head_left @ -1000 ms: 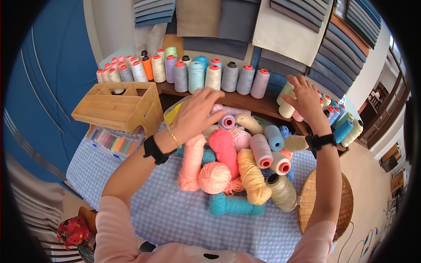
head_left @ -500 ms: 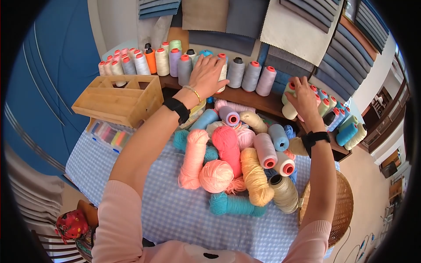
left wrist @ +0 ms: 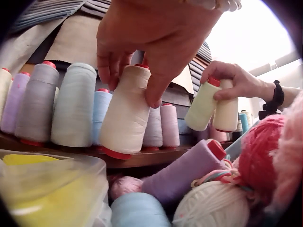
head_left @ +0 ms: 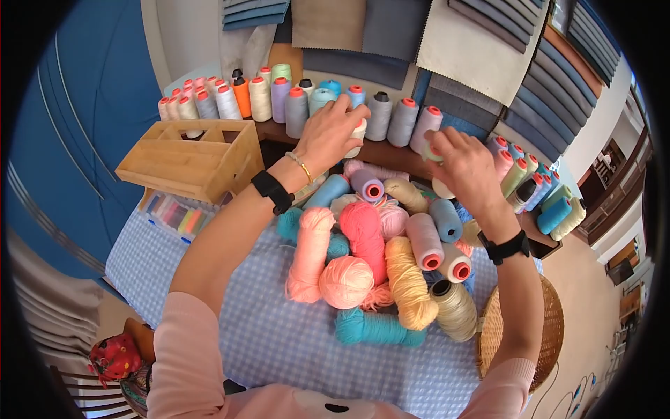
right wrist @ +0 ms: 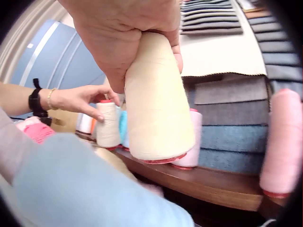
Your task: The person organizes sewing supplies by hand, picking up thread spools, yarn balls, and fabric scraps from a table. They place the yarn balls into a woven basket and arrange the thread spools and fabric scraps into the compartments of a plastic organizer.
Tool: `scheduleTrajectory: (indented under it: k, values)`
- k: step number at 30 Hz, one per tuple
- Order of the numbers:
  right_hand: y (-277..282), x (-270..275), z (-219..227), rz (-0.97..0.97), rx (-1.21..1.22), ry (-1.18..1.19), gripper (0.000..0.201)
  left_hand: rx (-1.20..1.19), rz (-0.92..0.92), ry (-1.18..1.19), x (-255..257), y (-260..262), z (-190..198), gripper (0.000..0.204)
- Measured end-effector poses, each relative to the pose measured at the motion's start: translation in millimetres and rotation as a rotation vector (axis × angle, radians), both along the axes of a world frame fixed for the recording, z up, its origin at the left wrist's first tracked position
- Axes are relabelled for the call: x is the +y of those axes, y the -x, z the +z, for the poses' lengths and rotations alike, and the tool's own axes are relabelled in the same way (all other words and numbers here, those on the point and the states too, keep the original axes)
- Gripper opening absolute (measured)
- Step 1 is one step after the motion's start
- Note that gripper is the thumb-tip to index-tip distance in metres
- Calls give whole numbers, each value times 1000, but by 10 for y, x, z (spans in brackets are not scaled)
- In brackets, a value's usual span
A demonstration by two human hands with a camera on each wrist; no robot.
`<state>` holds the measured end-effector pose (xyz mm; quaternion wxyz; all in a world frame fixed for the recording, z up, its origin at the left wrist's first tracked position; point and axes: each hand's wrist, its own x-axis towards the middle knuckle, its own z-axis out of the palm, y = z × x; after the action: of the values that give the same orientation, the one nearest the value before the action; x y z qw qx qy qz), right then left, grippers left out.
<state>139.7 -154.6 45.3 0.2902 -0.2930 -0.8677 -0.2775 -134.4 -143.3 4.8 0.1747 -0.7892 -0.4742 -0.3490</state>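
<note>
My left hand (head_left: 326, 138) grips a cream cone of thread (left wrist: 127, 111) by its top, fingers on one side and thumb on the other. That cone leans slightly, its red base at the front edge of the brown shelf (right wrist: 222, 189). On the other side, my right hand (head_left: 466, 166) holds a light green thread cone (left wrist: 202, 106) and a second cream cone (right wrist: 158, 104) side by side. Both hang above the yarn pile. The right wrist view has the green one hidden behind the cream one. A lilac cone (head_left: 367, 184) lies on the pile below my left hand.
Skeins and balls of yarn (head_left: 363, 237) heap on a blue checked tablecloth (head_left: 279, 349). A wooden organizer (head_left: 188, 157) stands left, a clear box (head_left: 174, 216) beneath it. Rows of cones (head_left: 259, 99) line the shelf. A woven basket (head_left: 551, 328) sits at right.
My left hand reached forward to the shelf and took hold of the cream cone. My right hand moved left from the shelf's right part, carrying the green and cream cones along.
</note>
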Motion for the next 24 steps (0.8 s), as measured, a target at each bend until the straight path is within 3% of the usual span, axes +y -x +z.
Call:
scheduleTrajectory:
  k: [4,8,10,15,17,21,24]
  values:
    - [272,-396,-102,240,-221,-102,27,-19,-59,-18,-348,-78,135,46]
    - [392,-746,-167,277,-343,-175,24,-9,-57,36,-916,-111,282,46]
    - [402,-800,-175,281,-424,-92,24,-4,-87,115,-1183,-106,267,44]
    - [375,-798,-127,387,-392,101,24,173,-44,-64,-1650,-71,-3,27]
    - [353,-756,-99,470,-293,376,27,219,-71,-131,-1711,-54,-64,28]
    - [365,-430,60,438,-76,363,24,381,-136,-216,-1773,-20,-225,35]
    - [348,-38,164,108,-105,147,26,488,-175,-294,-1770,-30,-306,36]
